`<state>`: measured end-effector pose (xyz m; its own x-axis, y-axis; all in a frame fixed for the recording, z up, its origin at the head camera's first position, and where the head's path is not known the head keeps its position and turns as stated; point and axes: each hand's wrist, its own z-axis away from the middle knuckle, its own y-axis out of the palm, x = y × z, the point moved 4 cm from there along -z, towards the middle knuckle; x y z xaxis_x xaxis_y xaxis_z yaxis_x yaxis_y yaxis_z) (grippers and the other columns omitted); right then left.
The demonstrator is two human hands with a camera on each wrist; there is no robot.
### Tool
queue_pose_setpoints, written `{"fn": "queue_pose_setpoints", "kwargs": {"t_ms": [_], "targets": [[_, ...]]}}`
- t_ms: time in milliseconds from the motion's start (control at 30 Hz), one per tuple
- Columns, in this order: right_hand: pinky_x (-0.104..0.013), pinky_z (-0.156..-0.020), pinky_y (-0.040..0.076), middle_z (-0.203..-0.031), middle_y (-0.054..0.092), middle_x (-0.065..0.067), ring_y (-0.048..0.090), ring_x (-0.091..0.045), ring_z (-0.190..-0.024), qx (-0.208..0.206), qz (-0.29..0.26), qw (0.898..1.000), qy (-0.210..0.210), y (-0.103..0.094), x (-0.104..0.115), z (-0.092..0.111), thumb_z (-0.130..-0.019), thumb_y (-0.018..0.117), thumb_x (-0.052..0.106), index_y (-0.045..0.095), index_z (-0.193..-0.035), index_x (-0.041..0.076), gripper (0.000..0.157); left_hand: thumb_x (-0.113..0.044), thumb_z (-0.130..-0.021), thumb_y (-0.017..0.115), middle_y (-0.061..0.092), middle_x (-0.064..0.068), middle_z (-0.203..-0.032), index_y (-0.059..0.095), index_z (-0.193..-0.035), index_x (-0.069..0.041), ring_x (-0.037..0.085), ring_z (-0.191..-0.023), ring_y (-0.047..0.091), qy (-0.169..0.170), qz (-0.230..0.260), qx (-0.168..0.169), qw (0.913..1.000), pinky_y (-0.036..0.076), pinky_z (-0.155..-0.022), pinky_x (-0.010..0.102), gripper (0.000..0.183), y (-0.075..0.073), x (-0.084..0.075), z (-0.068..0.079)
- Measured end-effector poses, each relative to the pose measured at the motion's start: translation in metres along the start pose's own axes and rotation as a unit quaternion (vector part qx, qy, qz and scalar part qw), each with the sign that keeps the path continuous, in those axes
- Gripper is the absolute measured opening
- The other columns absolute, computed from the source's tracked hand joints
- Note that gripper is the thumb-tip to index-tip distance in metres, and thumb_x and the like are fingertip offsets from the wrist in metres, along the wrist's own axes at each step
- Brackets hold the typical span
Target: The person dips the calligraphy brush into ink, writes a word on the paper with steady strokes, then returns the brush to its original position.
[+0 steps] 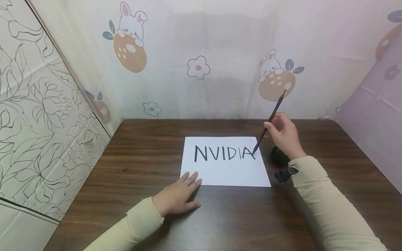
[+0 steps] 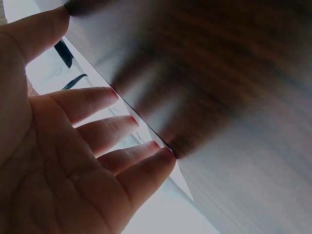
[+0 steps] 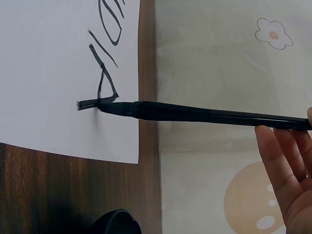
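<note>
A white sheet of paper (image 1: 220,176) lies on the table with the brushed black letters "NVIDIA" (image 1: 224,153) across it. Fingers straight and spread, my left hand (image 1: 177,197) rests its fingertips on the sheet's lower left edge, its thumb on the wood. My right hand (image 1: 284,134) pinches a dark writing brush (image 1: 274,109) by its upper handle, right of the paper. The brush slants down to the left. In the right wrist view, the dark bristles (image 3: 117,108) meet the last letter A, near where its crossbar joins a leg.
A small round black container (image 1: 279,156) stands right of the paper, just beside my right wrist, which wears a black strapped device (image 1: 285,174). Behind the brown wooden table (image 1: 141,150) hangs a rabbit-patterned curtain (image 1: 220,90). A flower-line panel (image 1: 47,104) borders the left side.
</note>
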<state>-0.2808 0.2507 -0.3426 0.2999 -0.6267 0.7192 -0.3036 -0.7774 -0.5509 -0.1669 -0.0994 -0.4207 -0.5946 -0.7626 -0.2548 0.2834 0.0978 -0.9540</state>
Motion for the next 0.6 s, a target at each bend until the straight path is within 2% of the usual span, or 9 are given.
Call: {"fn": "queue_pose_setpoints", "kwargs": {"t_ms": [167, 300, 600], "targets": [[-0.014, -0.063, 0.054, -0.092, 0.061, -0.010, 0.064, -0.001, -0.065, -0.007, 0.001, 1.000, 0.002, -0.004, 0.003, -0.001, -0.097, 0.061, 0.025, 0.052, -0.116, 0.007, 0.028, -0.048, -0.092, 0.062, 0.032, 0.012, -0.160, 0.042, -0.149, -0.011, 0.040, -0.146, 0.029, -0.002, -0.003, 0.002, 1.0000, 0.035, -0.115, 0.049, 0.071, 0.000, 0.000, -0.001], [-0.014, -0.062, 0.053, -0.093, 0.063, -0.012, 0.063, 0.001, -0.064, -0.014, 0.001, 1.000, 0.006, -0.008, 0.005, -0.003, -0.097, 0.061, 0.026, 0.052, -0.115, 0.009, 0.027, -0.048, -0.092, 0.062, 0.031, 0.012, -0.160, 0.042, -0.149, -0.011, 0.039, -0.146, 0.029, -0.003, -0.003, 0.003, 1.0000, 0.035, -0.115, 0.049, 0.071, 0.000, 0.000, -0.001], [-0.013, -0.062, 0.052, -0.090, 0.061, -0.005, 0.064, 0.001, -0.063, -0.031, -0.021, 0.999, 0.012, -0.021, 0.011, -0.007, -0.095, 0.064, 0.026, 0.053, -0.113, 0.012, 0.025, -0.048, -0.092, 0.062, 0.031, 0.011, -0.160, 0.042, -0.149, -0.011, 0.039, -0.147, 0.029, -0.003, -0.002, 0.003, 1.0000, 0.036, -0.115, 0.049, 0.071, 0.001, 0.000, 0.000]]}}
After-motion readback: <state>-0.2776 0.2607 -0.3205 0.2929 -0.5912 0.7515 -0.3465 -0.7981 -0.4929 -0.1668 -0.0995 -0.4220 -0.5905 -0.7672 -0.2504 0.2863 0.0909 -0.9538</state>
